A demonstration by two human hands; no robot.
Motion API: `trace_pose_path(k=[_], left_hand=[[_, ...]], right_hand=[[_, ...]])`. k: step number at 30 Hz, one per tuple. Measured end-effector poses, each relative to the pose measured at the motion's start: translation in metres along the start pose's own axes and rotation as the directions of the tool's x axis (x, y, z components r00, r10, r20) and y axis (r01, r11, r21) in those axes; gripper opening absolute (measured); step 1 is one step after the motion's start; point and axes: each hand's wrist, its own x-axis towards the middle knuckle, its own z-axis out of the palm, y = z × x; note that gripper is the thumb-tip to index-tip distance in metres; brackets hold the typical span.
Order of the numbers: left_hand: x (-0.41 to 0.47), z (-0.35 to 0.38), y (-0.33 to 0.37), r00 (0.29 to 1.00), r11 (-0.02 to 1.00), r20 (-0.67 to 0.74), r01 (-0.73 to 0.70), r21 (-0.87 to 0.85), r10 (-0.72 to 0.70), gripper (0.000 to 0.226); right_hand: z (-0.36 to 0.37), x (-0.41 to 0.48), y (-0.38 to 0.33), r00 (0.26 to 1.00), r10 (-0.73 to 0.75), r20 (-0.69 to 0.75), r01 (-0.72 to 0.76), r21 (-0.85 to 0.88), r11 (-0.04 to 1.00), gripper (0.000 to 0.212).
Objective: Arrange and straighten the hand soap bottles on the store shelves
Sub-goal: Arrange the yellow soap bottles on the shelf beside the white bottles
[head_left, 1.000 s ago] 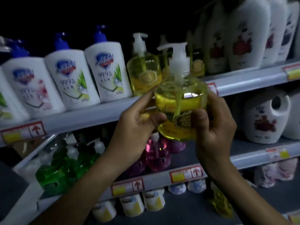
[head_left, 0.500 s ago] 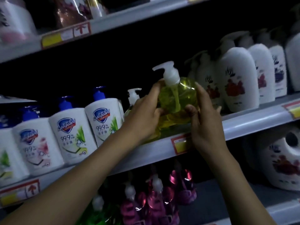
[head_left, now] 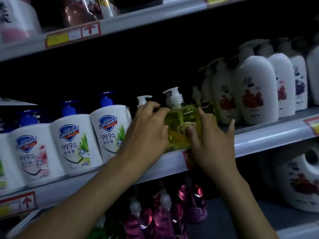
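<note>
A clear yellow soap bottle (head_left: 179,125) with a white pump stands upright at the front of the middle shelf (head_left: 259,137). My left hand (head_left: 146,130) wraps its left side and my right hand (head_left: 210,137) presses its right side, thumb on the label. More yellow pump bottles (head_left: 207,111) stand behind it, partly hidden. White Safeguard bottles (head_left: 108,130) with blue pumps line the shelf to the left.
Tall white bottles (head_left: 255,90) with red flower labels stand to the right. Pink pump bottles (head_left: 164,216) fill the shelf below, with a large white jug (head_left: 296,178) at lower right. The upper shelf (head_left: 138,25) carries price tags.
Both hands have lowered the yellow bottle from the air onto the front of the middle shelf. The view has tilted upward since a second ago.
</note>
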Motion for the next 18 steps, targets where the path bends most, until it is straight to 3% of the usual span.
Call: trace_pose_path(k=[2, 5, 8, 18], left_hand=[[-0.013, -0.004, -0.006, 0.996, 0.995, -0.038, 0.078, 0.066, -0.076, 0.044], [-0.022, -0.008, -0.015, 0.978, 0.979, 0.083, 0.184, 0.087, -0.191, 0.052], [-0.023, -0.007, -0.021, 0.971, 0.983, 0.155, 0.174, 0.053, -0.180, 0.060], [-0.034, -0.001, -0.016, 0.979, 0.984, 0.106, 0.167, 0.059, -0.172, 0.064]], right_hand=[[-0.001, 0.000, 0.001, 1.000, 0.000, 0.000, 0.000, -0.031, 1.000, 0.061], [-0.001, -0.003, -0.002, 1.000, 0.014, 0.008, -0.013, -0.072, 0.997, 0.065], [0.001, -0.006, -0.004, 0.999, 0.027, 0.022, -0.025, -0.073, 0.997, 0.067], [-0.001, -0.014, -0.005, 0.999, 0.006, 0.049, -0.002, -0.098, 0.995, 0.065]])
